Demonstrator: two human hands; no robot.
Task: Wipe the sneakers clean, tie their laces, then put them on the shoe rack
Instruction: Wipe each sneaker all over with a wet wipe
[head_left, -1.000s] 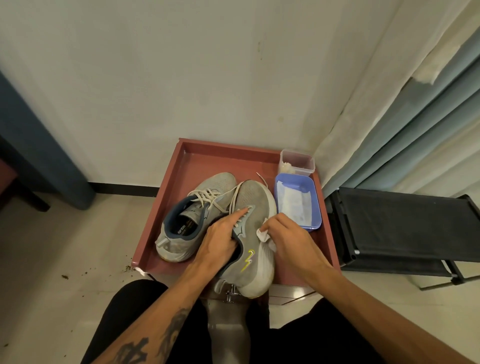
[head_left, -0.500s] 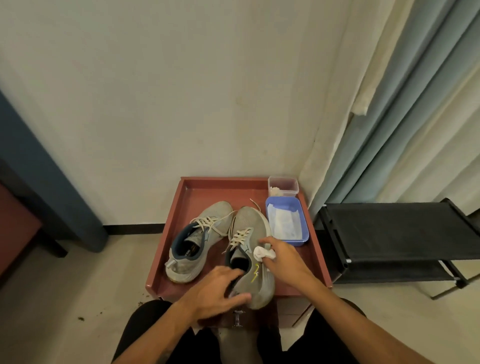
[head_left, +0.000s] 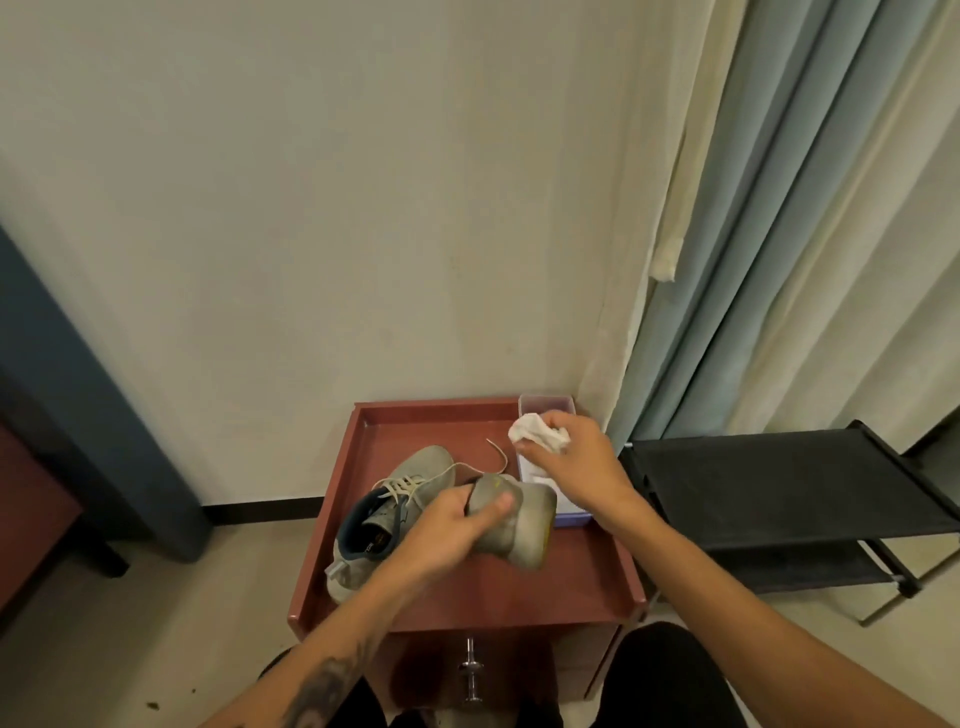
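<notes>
Your left hand (head_left: 447, 535) has the held sneaker (head_left: 519, 525) up off the tray (head_left: 519, 592), fingers wrapped round its upper, thumb pressed flat on the grey side. The shoe is tipped over and its pale sole faces away from your palm, toward your right arm. A loose lace (head_left: 503, 456) curls on the tray just beyond your thumb

On the far side of that grip from your right arm lies the other sneaker (head_left: 374, 525). It sits flat on the tray with its opening up, laces loose across the tongue, and your left fingers cover part of it

Your right hand (head_left: 582, 462) is up and beyond the lifted shoe, apart from it. Its fingers are curled tight round a crumpled white wipe (head_left: 535, 434), which bulges out past the fingertips

Right under that hand there's a blue tub (head_left: 574, 518), mostly hidden by your wrist and by the held sneaker. Just past the wipe a small clear box (head_left: 545, 404) stands in the tray's far corner

Further out, past your right forearm, the black rack (head_left: 779, 493) stands on the floor beside the tray. Curtains (head_left: 779, 208) hang behind it, against the pale wall
</notes>
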